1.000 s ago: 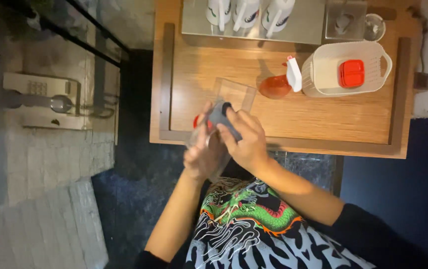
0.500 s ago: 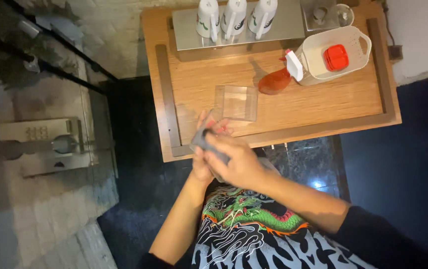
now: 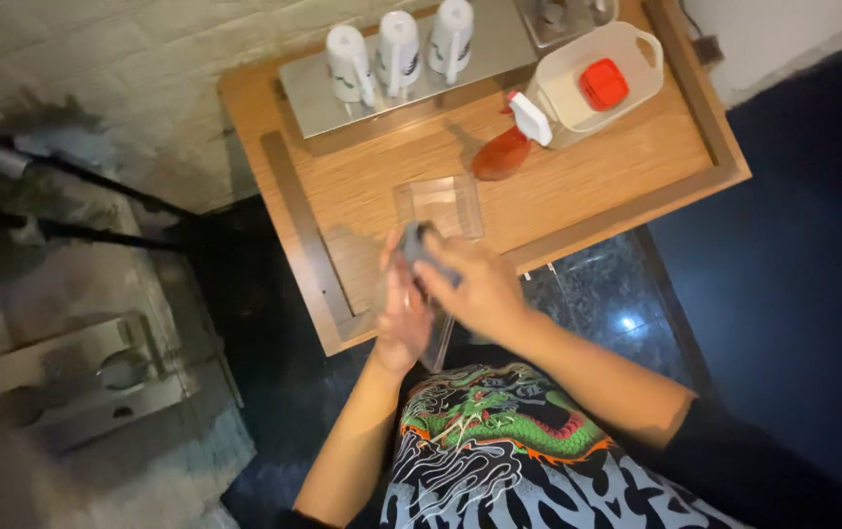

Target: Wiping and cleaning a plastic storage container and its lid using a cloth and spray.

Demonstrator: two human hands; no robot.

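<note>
We had our left hand point(image 3: 403, 315) gripping a clear plastic panel point(image 3: 438, 338) right at the desk point(image 3: 362, 186) edge while our right hand point(image 3: 475, 289) pinched a grey cloth point(image 3: 413, 245) against it. That slick panel looked easy to drop onto the dark floor point(image 3: 597, 294), or to knock the second clear tray point(image 3: 438, 206) just behind

three white mugs point(image 3: 398, 51), red spray bottle point(image 3: 505, 147), white basket point(image 3: 597, 69), wooden table point(image 3: 627, 167)
</note>
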